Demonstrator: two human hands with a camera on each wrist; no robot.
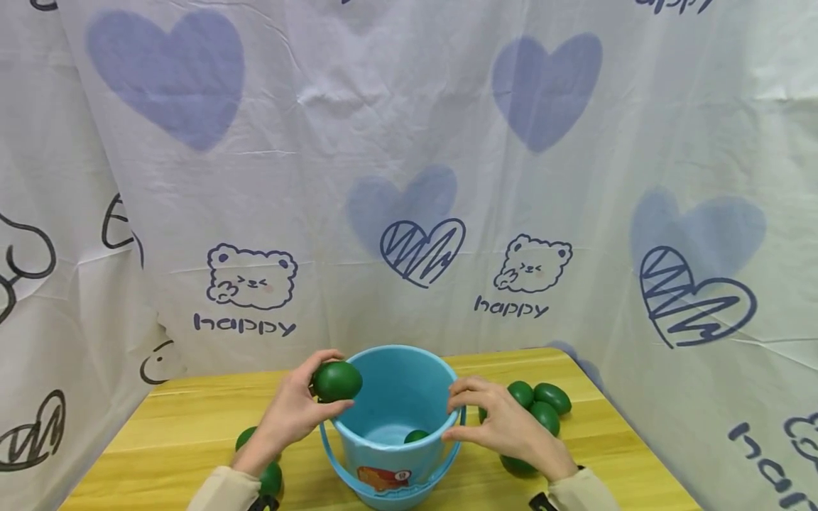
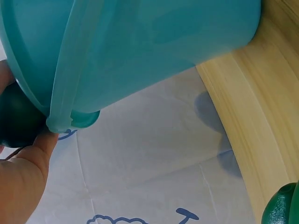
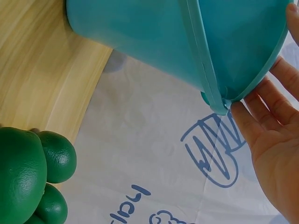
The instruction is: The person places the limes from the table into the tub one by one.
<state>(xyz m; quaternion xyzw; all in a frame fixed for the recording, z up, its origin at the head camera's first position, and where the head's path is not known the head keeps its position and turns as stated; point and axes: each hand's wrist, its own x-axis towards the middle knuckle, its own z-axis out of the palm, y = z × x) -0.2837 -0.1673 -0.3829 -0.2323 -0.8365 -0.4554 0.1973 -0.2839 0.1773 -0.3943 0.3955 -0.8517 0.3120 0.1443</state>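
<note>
A light blue plastic bucket [image 1: 402,397] stands upright on the table, its handle hanging down at the front. My left hand [image 1: 300,404] holds a smooth dark green oval fruit [image 1: 337,381] at the bucket's left rim, between thumb and fingers. In the left wrist view the same green fruit [image 2: 18,116] sits against the rim by the handle joint. On the right, my right hand [image 1: 495,419] holds the rim, and the right wrist view shows its fingers [image 3: 261,109] against the rim's outside. Inside the bucket lies another green fruit [image 1: 417,436], partly hidden by the front wall.
Several green fruits [image 1: 552,399] lie clustered on the yellow wood-grain table [image 1: 192,411], right of the bucket and partly behind my right hand. More green fruits [image 1: 271,479] lie left, partly hidden by my left forearm. A printed white cloth [image 1: 396,128] hangs behind the table.
</note>
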